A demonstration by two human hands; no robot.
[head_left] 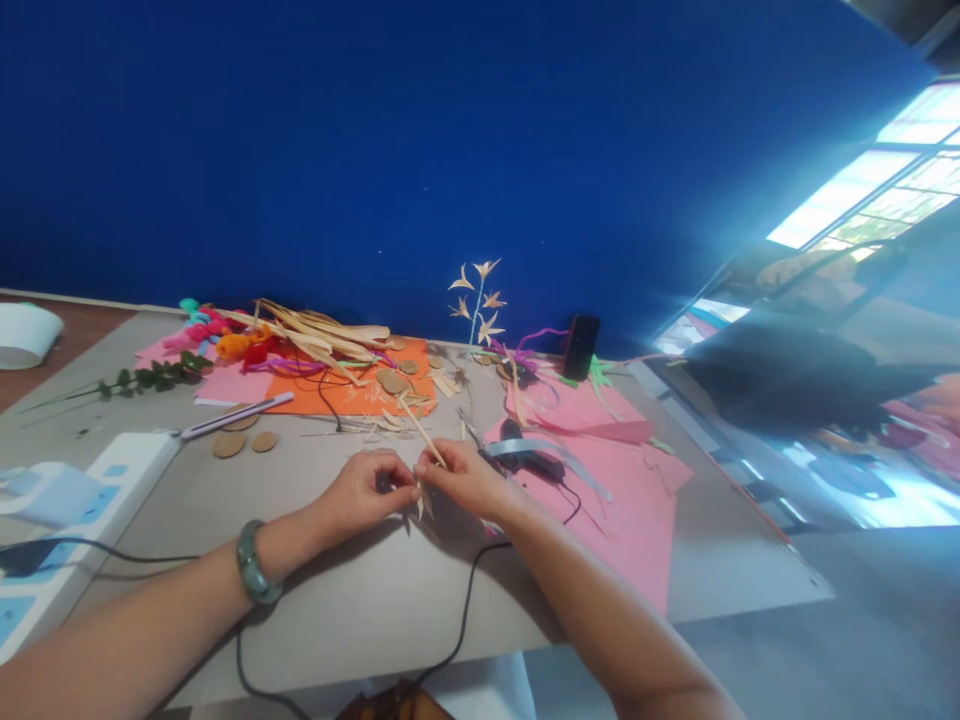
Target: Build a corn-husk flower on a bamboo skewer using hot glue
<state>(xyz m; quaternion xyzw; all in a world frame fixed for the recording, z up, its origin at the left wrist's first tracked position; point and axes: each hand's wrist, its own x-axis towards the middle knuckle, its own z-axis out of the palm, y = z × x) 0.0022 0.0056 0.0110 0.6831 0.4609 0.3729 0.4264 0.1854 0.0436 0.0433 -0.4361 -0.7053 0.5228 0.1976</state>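
My left hand (367,490) and my right hand (465,478) meet over the grey table (352,590), fingers pinched together. Between them they grip a thin wooden stick (421,432) that slants up and away, with small tan leaf-shaped pieces (424,500) at its lower end. A green bangle (253,565) sits on my left wrist. Just right of my right hand lies a glue gun (525,460) on pink paper (630,500), its black cord (465,600) running toward me.
An orange sheet (360,395) holds dried leaf strips (315,335), cardboard discs and colourful pipe cleaners. A paper flower stem (480,300) stands by the blue wall, next to a black phone (581,346). A white power strip (112,480), a leafy sprig (150,377) and a craft knife (236,415) lie left.
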